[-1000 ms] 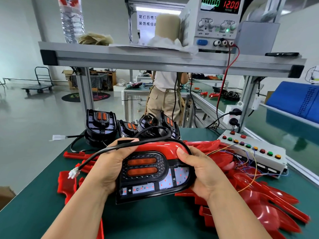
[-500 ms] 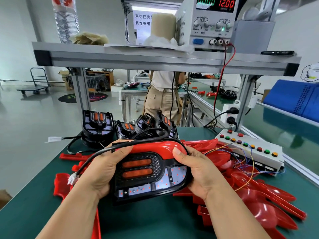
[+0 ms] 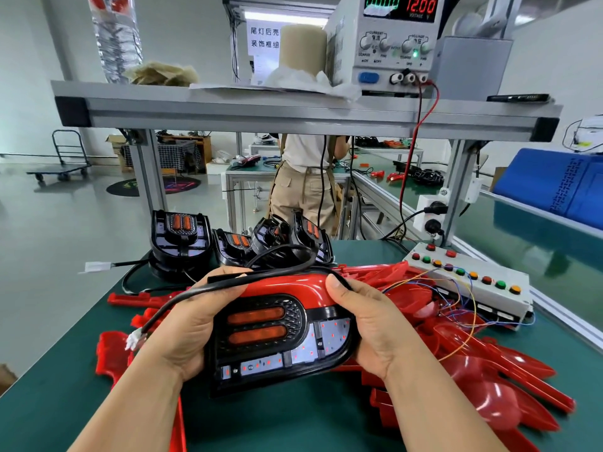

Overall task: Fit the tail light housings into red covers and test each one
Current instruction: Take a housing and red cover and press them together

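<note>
- Tail light housing (image 3: 277, 337), black, two orange strips on its face, held in both hands just above the green table (image 3: 293, 422), centre of view, near the person.
- Red cover (image 3: 287, 285) sits along the housing's top edge; cannot tell how fully the two are seated.
- Left hand (image 3: 186, 327) grasps the housing's left end, fingers curled behind it, thumb across the top.
- Right hand (image 3: 368, 324) grasps the right end, thumb tip pressed on the red cover.
- Black cable (image 3: 228, 283) runs from behind the housing over the left thumb and hangs off to the left, ending in a white plug (image 3: 133, 340) that hangs loose.
- Spare housings (image 3: 181, 243), a small cluster, stand behind the hands at the far table edge.
- Loose red covers (image 3: 489, 370) lie piled to the right and under the hands, some to the left too.
- Button box (image 3: 473, 282), white, with red, green and orange buttons, lies far right; thin coloured wires trail from it over the red pile.
- Power supply (image 3: 391, 37) on the overhead shelf (image 3: 293, 109), display reading 12.00; a red lead drops from it.
- Another person (image 3: 303, 177) stands at a bench beyond.
</note>
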